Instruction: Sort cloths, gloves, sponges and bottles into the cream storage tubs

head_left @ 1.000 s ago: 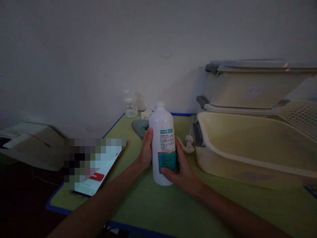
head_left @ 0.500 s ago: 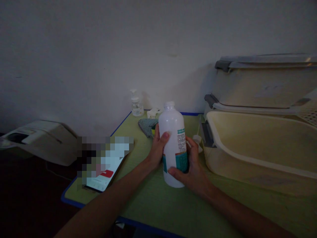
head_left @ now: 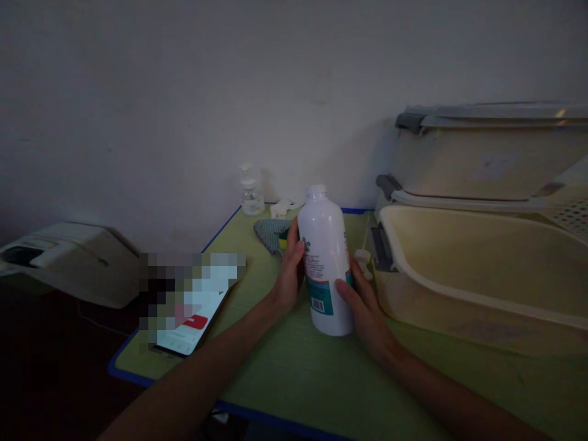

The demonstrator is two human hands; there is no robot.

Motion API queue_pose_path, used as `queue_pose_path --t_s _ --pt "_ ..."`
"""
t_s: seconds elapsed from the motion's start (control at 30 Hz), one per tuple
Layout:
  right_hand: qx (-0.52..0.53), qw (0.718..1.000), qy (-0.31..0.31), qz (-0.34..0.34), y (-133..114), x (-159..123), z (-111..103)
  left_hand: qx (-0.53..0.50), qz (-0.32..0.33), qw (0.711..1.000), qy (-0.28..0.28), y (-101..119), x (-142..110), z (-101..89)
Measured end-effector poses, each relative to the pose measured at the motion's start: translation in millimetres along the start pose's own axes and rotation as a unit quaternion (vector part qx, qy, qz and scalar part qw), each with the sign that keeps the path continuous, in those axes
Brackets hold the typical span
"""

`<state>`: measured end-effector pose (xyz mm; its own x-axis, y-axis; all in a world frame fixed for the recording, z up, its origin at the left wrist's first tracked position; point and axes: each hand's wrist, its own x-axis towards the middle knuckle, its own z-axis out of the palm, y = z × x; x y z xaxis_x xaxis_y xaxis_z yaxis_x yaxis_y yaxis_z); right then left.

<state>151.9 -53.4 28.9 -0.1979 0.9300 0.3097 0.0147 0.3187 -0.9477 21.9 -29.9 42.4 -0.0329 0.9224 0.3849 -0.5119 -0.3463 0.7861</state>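
A large white plastic bottle [head_left: 324, 245] with a teal, orange and black printed label and a barcode is held slightly tilted between both hands over the green table [head_left: 275, 373]. My left hand [head_left: 289, 272] wraps its left side, thumb on the label edge. On the lower right side, my right hand [head_left: 365, 309] grips it with the thumb across the front. The bottle's white neck points up. Behind my left hand lie a grey-green patterned cloth [head_left: 269, 233] and a partly hidden yellow-and-dark item [head_left: 283, 241]. A small white object [head_left: 362, 257] stands just behind my right hand.
At the right sits a cream plastic basin [head_left: 436, 306], with lidded bins [head_left: 473, 162] behind it. A clear pump bottle [head_left: 252, 196] and crumpled white tissue [head_left: 281, 209] are near the wall. A lit phone [head_left: 184, 334] lies left. A white appliance-like object [head_left: 78, 260] is beyond the table.
The bottle has been turned between my hands, so label text, a logo and a barcode now face me instead of the mostly plain white strip. My right thumb sits higher on it.
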Motion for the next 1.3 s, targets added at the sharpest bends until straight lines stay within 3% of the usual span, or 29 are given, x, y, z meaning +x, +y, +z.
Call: queue_pose_path --t_s 0.13,0.3,0.5,0.73,0.9,1.3 --pt "0.036 0.999 0.012 0.026 1.3 4.2 -1.6 0.017 -0.01 0.998 -0.061 -0.2 -2.2 -1.2" --pt "-0.005 0.999 0.041 -0.014 1.1 5.7 -0.4 0.079 -0.015 0.997 -0.018 2.8 -3.2 1.2" --pt "0.005 1.0 -0.008 -0.029 -2.6 2.6 2.0 0.111 0.005 0.994 0.022 7.4 -6.2 7.6" --pt "-0.016 0.998 -0.055 -0.031 -4.6 1.7 3.5 0.134 0.036 0.99 0.014 12.0 -8.6 10.4" --pt "0.041 0.995 -0.089 -0.005 -4.8 2.4 7.5 0.15 0.049 0.987 0.0 14.9 -7.3 9.4" --pt "0.06 0.994 -0.087 0.0 -4.7 0.7 7.4 0.191 0.058 0.98 -0.015 12.3 -6.6 6.2"
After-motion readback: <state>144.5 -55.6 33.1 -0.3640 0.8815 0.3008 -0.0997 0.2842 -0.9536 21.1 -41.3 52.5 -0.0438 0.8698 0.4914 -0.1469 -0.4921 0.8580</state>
